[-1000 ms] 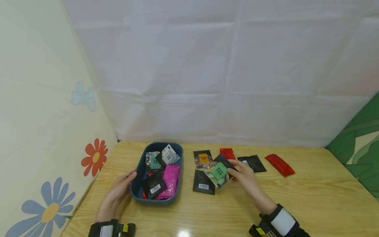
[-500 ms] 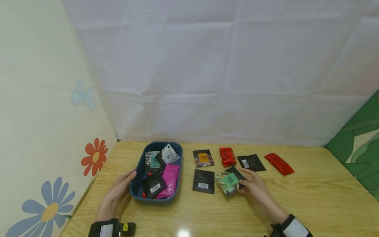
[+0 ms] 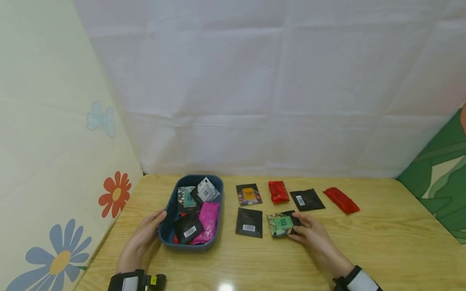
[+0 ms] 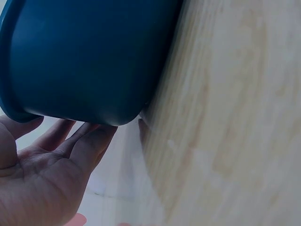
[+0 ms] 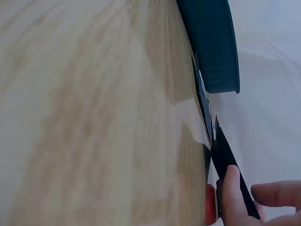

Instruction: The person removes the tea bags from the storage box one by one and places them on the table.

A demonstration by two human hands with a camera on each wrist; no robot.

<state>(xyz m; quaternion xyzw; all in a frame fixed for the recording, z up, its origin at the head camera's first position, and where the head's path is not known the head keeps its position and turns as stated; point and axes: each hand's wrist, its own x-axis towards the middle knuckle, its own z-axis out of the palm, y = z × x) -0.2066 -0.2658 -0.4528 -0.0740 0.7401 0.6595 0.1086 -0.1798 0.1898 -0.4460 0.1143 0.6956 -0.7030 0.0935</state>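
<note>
Green-labelled packet (image 3: 281, 223) is lying on the wooden table (image 3: 382, 246) in the front row of packets, just right of a black packet with a barcode (image 3: 249, 222) — the right hand (image 3: 309, 234) is pinching its right edge, together with a black packet (image 3: 294, 218) peeking out from behind it. In the right wrist view the fingertips (image 5: 231, 188) are pressing against a thin dark packet edge (image 5: 225, 155), seen side-on.

Beyond it a back row is lying flat on the table: an orange-labelled packet (image 3: 248, 194), a red packet (image 3: 278, 191), another black packet with a barcode (image 3: 307, 199) and a long red packet (image 3: 341, 200), well apart from the hand.

To the left, the blue tub (image 3: 167, 226) is sitting on the table with more packets inside, among them a pink one (image 3: 207, 220). The left hand (image 3: 143, 238) is resting against the tub's left wall, fingers relaxed and straight rather than gripping — the left wrist view is showing the palm (image 4: 42, 183) just under the tub's rounded corner (image 4: 89, 61).
</note>
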